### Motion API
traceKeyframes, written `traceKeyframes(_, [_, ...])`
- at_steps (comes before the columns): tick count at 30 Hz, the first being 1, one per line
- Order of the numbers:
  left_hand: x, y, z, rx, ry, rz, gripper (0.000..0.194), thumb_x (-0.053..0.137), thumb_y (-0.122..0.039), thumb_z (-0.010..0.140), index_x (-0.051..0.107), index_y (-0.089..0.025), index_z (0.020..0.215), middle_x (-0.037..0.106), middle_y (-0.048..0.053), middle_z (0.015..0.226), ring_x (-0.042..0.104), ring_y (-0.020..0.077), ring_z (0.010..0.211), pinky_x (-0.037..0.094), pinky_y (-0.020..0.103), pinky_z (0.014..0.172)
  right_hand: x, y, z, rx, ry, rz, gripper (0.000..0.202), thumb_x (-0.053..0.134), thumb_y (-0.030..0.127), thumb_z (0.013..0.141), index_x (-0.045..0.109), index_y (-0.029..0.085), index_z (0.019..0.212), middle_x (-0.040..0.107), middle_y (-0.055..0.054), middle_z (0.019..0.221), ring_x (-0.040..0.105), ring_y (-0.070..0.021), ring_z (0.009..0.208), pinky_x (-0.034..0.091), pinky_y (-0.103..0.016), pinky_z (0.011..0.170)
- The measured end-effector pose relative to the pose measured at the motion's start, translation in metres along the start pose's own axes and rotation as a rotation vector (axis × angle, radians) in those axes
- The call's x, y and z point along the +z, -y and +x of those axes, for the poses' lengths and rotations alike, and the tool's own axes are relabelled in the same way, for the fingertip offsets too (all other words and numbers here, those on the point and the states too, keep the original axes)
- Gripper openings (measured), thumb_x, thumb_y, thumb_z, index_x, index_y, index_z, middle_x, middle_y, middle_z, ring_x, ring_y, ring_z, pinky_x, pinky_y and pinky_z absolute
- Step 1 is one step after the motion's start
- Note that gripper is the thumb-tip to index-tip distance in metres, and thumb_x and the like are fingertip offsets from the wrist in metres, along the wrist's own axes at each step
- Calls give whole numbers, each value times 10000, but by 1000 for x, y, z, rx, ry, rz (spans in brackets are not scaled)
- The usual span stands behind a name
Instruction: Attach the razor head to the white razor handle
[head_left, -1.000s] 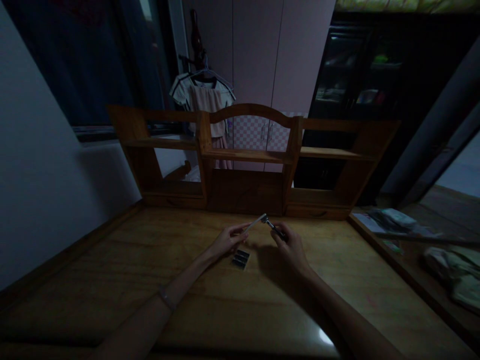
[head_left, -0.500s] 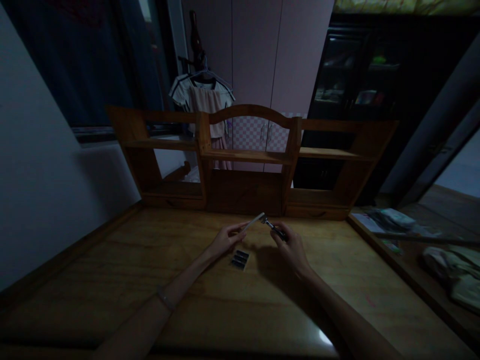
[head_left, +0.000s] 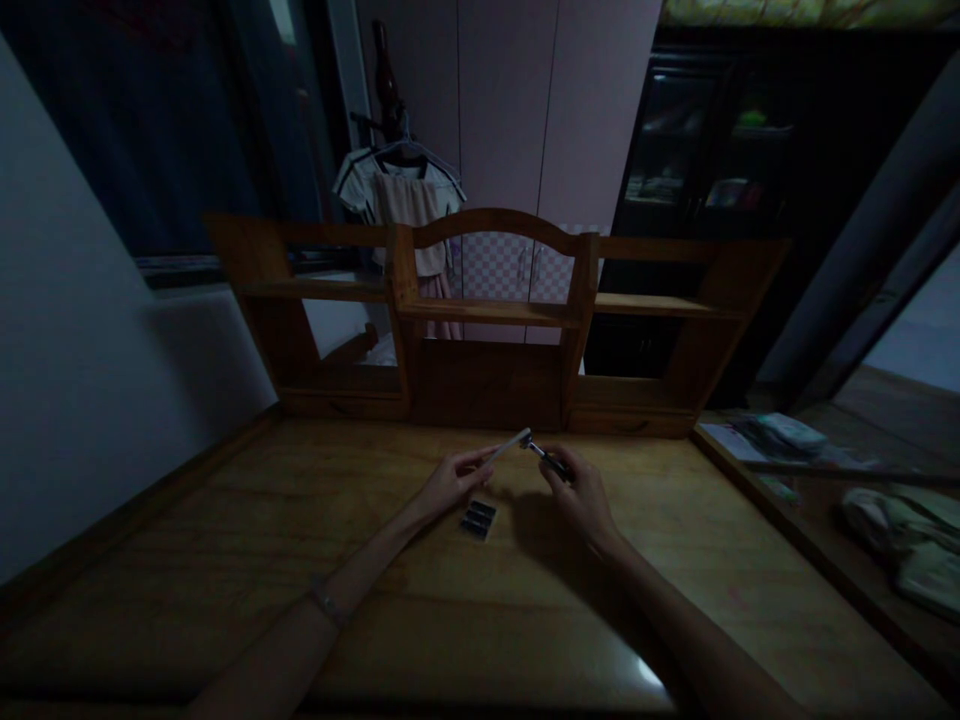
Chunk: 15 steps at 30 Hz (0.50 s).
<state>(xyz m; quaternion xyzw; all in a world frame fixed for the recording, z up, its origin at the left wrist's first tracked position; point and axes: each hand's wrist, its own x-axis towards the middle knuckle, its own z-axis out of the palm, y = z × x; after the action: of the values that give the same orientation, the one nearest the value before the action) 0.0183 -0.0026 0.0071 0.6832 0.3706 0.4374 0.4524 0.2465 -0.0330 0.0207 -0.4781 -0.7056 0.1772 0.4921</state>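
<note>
My left hand (head_left: pixel 450 484) pinches a thin, flat, pale stick (head_left: pixel 507 446) that slants up to the right, away from the fingers. In my right hand (head_left: pixel 583 495) is a razor (head_left: pixel 553 462) with a dark handle and a silver neck. Its small head meets or almost meets the far end of the stick; whether they touch, I cannot tell in the dim light. Below my left hand, a small clear-edged tray (head_left: pixel 478 520) with several dark pieces, which look like razor cartridges, lies on the wooden desk (head_left: pixel 360 600).
A wooden shelf unit (head_left: pixel 487 314) with open compartments and small drawers stands along the desk's back edge. To the left is a white wall (head_left: pixel 150 400). Beyond the raised right edge lie papers and a plastic packet (head_left: pixel 787 436) and some folded cloth (head_left: pixel 900 540).
The whole view has shifted very slightly. Both hands keep their grips, and the razor head stays at the stick's far end.
</note>
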Motion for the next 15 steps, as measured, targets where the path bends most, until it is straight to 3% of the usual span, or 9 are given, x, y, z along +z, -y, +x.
traceKeyframes(7, [1, -3, -1, 3, -11, 9, 538, 622, -416, 775, 577, -152, 1241, 672, 84, 943, 548, 152, 767, 425, 258, 697, 0, -2, -1, 1, 18, -2, 218, 479, 278, 862, 619, 204, 1012, 654, -9, 829, 582, -152, 713, 409, -232, 630])
traceKeyframes(15, [3, -4, -3, -2, 16, 29, 542, 588, -399, 801, 550, -125, 1267, 594, 30, 691, 442, 106, 612, 351, 222, 583, 0, -4, -1, 3, 16, -37, 211, 479, 295, 866, 624, 206, 989, 652, -8, 821, 584, -159, 725, 406, -237, 634])
